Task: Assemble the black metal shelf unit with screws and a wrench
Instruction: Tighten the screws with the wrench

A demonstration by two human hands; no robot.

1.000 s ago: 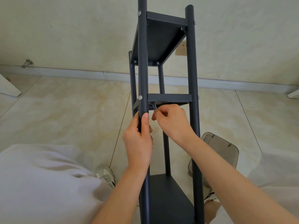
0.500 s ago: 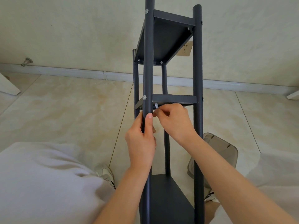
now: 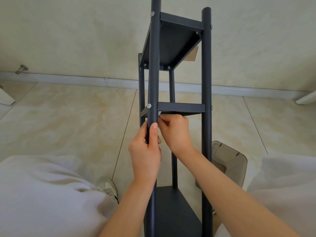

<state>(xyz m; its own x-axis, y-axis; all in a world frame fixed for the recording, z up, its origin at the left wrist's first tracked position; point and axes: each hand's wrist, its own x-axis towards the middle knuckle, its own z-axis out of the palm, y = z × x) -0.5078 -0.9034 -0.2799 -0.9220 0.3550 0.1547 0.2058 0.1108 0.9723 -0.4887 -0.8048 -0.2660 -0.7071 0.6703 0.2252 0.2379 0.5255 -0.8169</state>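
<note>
The black metal shelf unit (image 3: 206, 69) stands upright between my knees, with four round posts and three shelves. My left hand (image 3: 147, 154) grips the near left post (image 3: 153, 65) just below the middle shelf (image 3: 181, 107). My right hand (image 3: 176, 132) reaches under that shelf's near left corner and pinches a small silver wrench (image 3: 159, 114), of which only a short end shows. A silver screw head (image 3: 149, 106) sits on the post at the middle shelf's height. Another screw (image 3: 152, 14) marks the top shelf joint.
Beige tiled floor lies all around, with a white baseboard (image 3: 85, 79) and wall behind. A translucent brown plastic container (image 3: 230, 161) sits on the floor right of the unit. A door stop (image 3: 21, 68) juts from the wall at left. My shoe (image 3: 107, 187) is near the unit's base.
The shelf unit has shifted slightly right in view. My right hand has moved left, closer to the near left post, turning the wrench under the middle shelf. My left hand keeps its grip.
</note>
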